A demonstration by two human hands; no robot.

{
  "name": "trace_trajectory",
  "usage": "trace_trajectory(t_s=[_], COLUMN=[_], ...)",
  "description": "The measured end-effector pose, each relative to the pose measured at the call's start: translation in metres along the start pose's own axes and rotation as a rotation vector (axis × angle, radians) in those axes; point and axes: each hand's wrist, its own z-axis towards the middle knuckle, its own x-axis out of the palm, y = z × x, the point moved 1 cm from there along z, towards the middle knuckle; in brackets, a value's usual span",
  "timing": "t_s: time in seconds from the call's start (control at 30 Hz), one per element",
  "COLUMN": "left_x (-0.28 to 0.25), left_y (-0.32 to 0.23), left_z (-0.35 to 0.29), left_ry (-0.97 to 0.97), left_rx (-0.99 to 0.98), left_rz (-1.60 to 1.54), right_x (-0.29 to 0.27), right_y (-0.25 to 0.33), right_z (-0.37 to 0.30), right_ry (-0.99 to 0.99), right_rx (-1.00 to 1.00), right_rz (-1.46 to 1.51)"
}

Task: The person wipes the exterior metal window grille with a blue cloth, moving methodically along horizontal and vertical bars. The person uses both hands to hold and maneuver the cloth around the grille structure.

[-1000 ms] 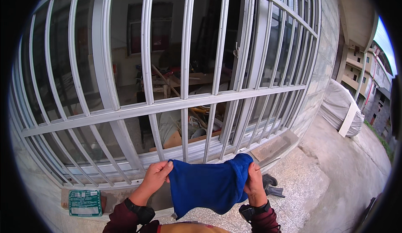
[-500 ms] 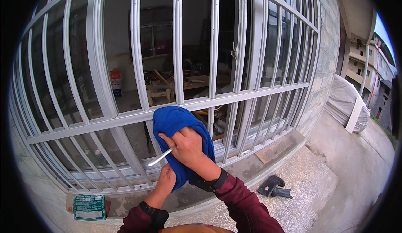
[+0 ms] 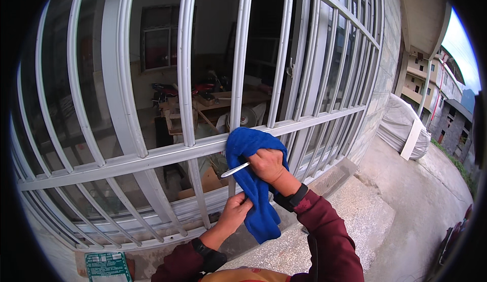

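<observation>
A blue cloth point(image 3: 260, 208) is draped over the horizontal rail point(image 3: 208, 145) of a silver window grille and hangs down in front of the bars. My right hand point(image 3: 268, 166) is closed on the cloth just below the rail. A slim whitish-silver rod point(image 3: 236, 169) with a flat, rounded end sticks out leftward from the same fist; its other end is hidden. Lower down, my left hand point(image 3: 237, 210) pinches the left edge of the cloth between thumb and fingers.
Behind the bars lies a dim room with a wooden table point(image 3: 238, 99) and a fan point(image 3: 248, 118). A green-and-white printed packet point(image 3: 107, 268) lies at the lower left. A covered bulky object point(image 3: 403, 122) stands on the paving at right, with a white board point(image 3: 411, 139) leaning on it.
Both hands and the cloth have shifted rightward along the rail to another upright bar. The view has moved too. The dark object on the ground is now mostly hidden behind my right arm.
</observation>
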Motion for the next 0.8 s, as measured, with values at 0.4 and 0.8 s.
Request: trace_trajectory(t_s=[0.4, 0.8], left_x=[0.026, 0.109], left_y=[0.011, 0.071], left_z=[0.029, 0.121], left_ry=[-0.229, -0.246], left_rx=[0.145, 0.119], left_rz=[-0.168, -0.024], right_x=[0.010, 0.004], right_y=[-0.019, -0.165], right_z=[0.018, -0.072], right_ry=[-0.037, -0.191], right_rx=[0.131, 0.022], right_rz=[0.173, 0.143])
